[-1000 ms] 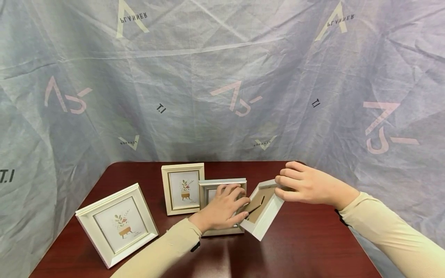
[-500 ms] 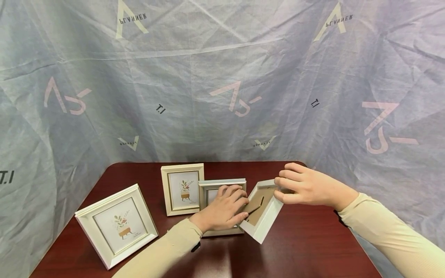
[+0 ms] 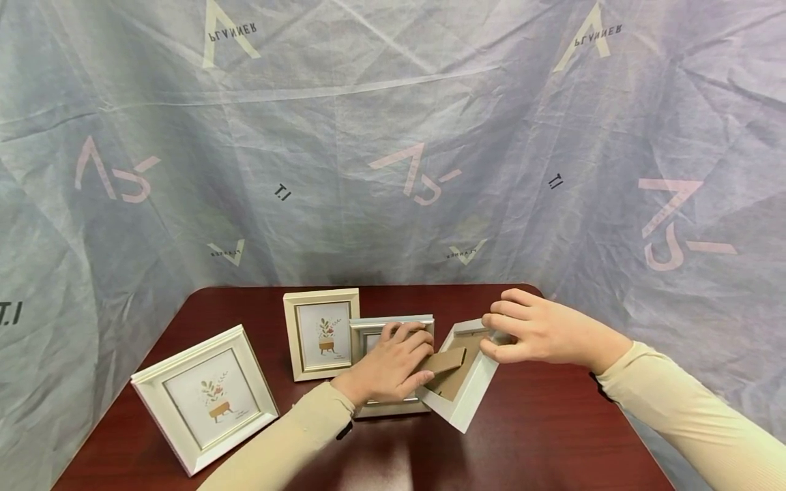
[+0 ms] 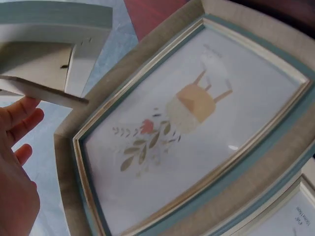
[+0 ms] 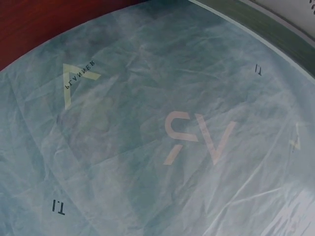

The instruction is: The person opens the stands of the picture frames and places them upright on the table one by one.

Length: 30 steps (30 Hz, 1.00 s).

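In the head view, a white picture frame (image 3: 470, 395) is tilted with its brown back facing me. My right hand (image 3: 534, 331) grips its upper right edge. From the back a flap stand (image 3: 447, 361) sticks out, its free end between the thumb and fingers of my left hand (image 3: 393, 368). The left wrist view has those fingertips (image 4: 30, 104) at the stand's edge. Behind my left hand is a silvery frame (image 3: 393, 410), partly covered by it. That same view is mostly filled by a frame's plant picture (image 4: 192, 113). My right hand does not show in the right wrist view.
A cream frame (image 3: 295, 341) stands at the back of the dark red table (image 3: 522, 443). At the left front, a larger white frame (image 3: 205, 455) leans with its plant picture facing me. Grey printed cloth (image 3: 344, 136) hangs behind and on both sides.
The flap stand has swung out from the frame's back, and its broad face now shows. The held frame has tilted slightly, its lower corner a little lower. The standing frames stay put.
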Tool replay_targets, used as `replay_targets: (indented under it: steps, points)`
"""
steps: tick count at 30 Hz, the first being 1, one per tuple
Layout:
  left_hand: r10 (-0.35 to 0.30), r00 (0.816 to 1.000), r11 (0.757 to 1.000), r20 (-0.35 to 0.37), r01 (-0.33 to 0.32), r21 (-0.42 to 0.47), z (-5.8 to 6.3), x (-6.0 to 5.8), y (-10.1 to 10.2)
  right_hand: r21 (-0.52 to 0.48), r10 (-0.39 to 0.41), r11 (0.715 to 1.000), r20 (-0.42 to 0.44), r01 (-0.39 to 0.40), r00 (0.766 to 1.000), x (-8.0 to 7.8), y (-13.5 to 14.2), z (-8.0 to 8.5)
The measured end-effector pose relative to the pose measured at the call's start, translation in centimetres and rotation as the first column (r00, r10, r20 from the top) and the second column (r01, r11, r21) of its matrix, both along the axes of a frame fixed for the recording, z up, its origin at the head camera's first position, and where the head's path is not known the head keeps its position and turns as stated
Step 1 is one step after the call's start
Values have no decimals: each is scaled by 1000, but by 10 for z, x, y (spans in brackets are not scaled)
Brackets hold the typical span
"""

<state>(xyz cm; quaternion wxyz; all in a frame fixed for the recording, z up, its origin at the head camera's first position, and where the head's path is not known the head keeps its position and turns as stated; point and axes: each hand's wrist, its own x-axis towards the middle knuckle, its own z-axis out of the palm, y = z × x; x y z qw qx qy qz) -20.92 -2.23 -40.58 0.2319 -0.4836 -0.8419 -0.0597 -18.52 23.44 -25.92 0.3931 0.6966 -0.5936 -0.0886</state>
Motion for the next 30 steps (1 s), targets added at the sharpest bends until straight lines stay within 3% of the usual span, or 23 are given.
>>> replay_targets:
  steps: [13,30]
  points:
    - [26,996,999,-90,-23,39,13,-5,-12,11,1,1000,12,-1,1000,-2,-1,-8]
    - [49,999,994,8,-49,95,6,-7,-21,20,-26,999,-9,27,1000,-3,1,-7]
